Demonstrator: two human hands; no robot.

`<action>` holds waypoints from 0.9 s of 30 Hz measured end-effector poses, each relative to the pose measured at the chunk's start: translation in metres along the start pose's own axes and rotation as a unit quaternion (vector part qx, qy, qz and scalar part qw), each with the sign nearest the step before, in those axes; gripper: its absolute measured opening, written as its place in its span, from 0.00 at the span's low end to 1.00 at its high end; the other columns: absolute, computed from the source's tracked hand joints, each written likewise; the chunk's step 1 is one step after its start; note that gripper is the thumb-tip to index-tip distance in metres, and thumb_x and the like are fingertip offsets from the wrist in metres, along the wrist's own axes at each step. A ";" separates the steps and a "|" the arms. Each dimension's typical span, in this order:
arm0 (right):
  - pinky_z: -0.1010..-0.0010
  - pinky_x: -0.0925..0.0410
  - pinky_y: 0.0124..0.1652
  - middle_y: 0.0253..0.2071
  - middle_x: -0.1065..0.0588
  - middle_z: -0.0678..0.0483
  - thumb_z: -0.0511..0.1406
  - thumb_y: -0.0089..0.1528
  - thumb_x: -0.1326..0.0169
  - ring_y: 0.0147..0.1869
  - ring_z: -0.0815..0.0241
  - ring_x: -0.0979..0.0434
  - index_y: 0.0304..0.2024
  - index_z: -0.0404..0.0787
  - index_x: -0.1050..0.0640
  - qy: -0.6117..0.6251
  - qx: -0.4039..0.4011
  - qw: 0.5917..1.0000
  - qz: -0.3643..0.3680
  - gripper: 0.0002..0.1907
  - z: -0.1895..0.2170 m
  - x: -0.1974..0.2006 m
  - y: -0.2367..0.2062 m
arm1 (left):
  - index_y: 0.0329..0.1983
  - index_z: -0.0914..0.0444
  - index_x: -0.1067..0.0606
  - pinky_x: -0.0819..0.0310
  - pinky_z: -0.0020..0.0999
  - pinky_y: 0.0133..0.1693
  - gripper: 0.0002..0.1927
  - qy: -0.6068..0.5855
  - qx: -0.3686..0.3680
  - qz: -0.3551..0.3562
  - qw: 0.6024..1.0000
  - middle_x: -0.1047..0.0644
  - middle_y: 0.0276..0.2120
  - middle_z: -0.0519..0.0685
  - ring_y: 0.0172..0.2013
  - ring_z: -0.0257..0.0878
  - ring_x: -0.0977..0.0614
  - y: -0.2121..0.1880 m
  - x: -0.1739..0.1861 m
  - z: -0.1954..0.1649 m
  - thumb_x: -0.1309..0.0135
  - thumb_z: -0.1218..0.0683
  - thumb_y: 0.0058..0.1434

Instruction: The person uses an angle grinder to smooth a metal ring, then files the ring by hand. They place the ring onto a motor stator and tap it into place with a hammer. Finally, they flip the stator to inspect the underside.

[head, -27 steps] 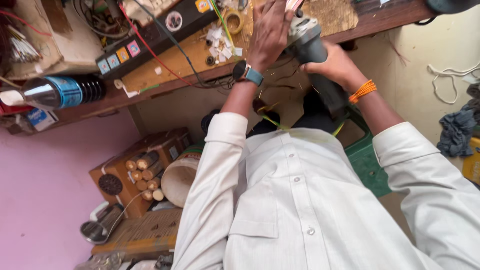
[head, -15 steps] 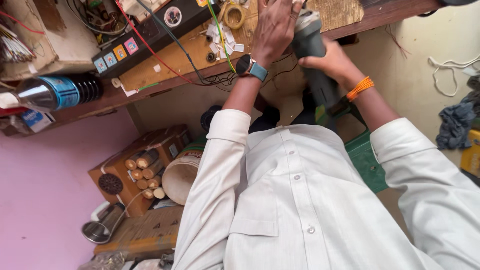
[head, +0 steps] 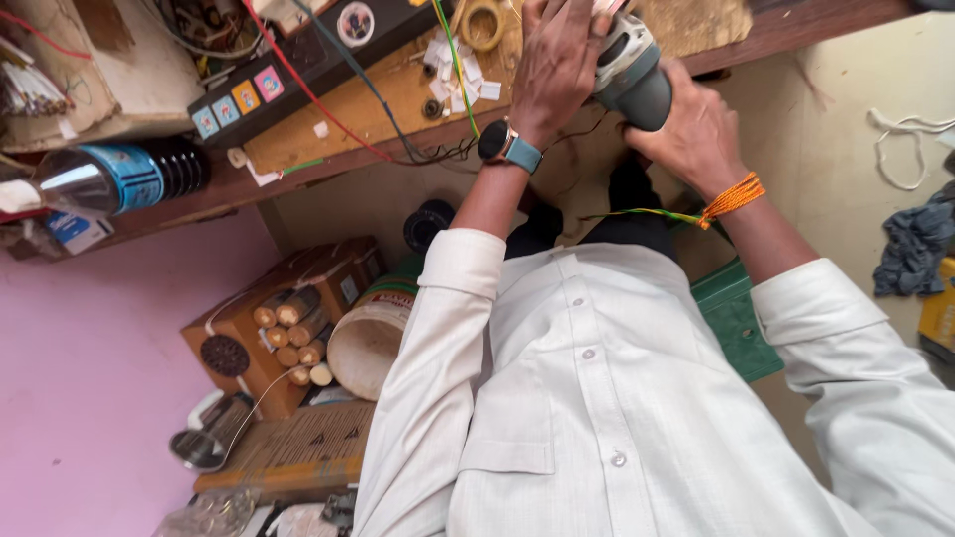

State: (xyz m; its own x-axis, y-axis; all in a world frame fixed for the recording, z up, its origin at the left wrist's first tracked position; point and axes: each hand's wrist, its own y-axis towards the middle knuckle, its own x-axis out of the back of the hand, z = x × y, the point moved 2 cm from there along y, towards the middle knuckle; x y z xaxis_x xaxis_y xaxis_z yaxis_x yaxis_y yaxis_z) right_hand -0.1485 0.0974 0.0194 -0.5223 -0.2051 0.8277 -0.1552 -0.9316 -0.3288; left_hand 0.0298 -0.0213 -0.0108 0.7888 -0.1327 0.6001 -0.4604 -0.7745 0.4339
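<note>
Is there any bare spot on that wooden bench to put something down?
A bare strip of bench lies between the black switch strip and the front edge, crossed by wires. Around the tape roll, paper scraps and both hands on the grey power tool, it is crowded.

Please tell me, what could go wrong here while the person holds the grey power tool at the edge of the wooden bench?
The left hand and right hand grip the grey power tool at the wooden bench edge; it might slip off. The red wire and green wire lie close and could snag. The orange wrist thread hangs loose and may catch.

White shirt (head: 617, 418), blue-strapped wristwatch (head: 507, 147).
</note>
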 end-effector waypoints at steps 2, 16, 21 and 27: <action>0.56 0.26 0.41 0.40 0.22 0.43 0.43 0.54 0.34 0.40 0.43 0.20 0.59 0.38 0.27 0.376 -0.126 0.899 0.184 0.33 0.001 -0.007 0.000 | 0.63 0.64 0.33 0.42 0.47 0.57 0.18 -0.017 0.017 -0.010 1.000 0.21 0.45 0.54 0.50 0.50 0.22 0.004 0.000 -0.006 0.56 0.52 0.74; 0.52 0.27 0.44 0.40 0.21 0.39 0.47 0.53 0.31 0.42 0.39 0.19 0.64 0.37 0.26 -0.001 0.006 0.993 -0.114 0.40 -0.027 0.062 -0.074 | 0.78 0.47 0.41 0.36 0.43 0.73 0.31 -0.113 0.065 -0.020 0.991 0.30 0.70 0.47 0.73 0.40 0.34 -0.016 0.019 0.018 0.48 0.51 0.75; 0.53 0.26 0.43 0.43 0.20 0.42 0.45 0.57 0.33 0.42 0.43 0.18 0.71 0.46 0.26 -0.060 0.005 0.992 -0.113 0.40 -0.022 0.075 -0.082 | 0.66 0.36 0.40 0.42 0.49 0.73 0.25 -0.057 0.034 -0.032 0.997 0.42 0.76 0.51 0.74 0.48 0.41 0.006 0.001 0.018 0.46 0.50 0.71; 0.56 0.26 0.37 0.43 0.21 0.45 0.46 0.53 0.31 0.43 0.47 0.18 0.70 0.46 0.29 -0.154 0.115 0.978 -0.076 0.44 0.006 0.062 -0.061 | 0.80 0.55 0.48 0.50 0.49 0.73 0.34 -0.053 0.093 0.051 0.993 0.44 0.78 0.53 0.77 0.47 0.41 -0.001 -0.023 0.010 0.52 0.45 0.77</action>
State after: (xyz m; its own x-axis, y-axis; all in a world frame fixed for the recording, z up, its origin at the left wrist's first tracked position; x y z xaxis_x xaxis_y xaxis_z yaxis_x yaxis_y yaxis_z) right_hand -0.1667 0.1399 0.0935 -0.2247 -0.1063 0.9686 -0.0012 -0.9940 -0.1093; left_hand 0.0164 -0.0236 -0.0322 0.7853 -0.2727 0.5558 -0.4641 -0.8536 0.2368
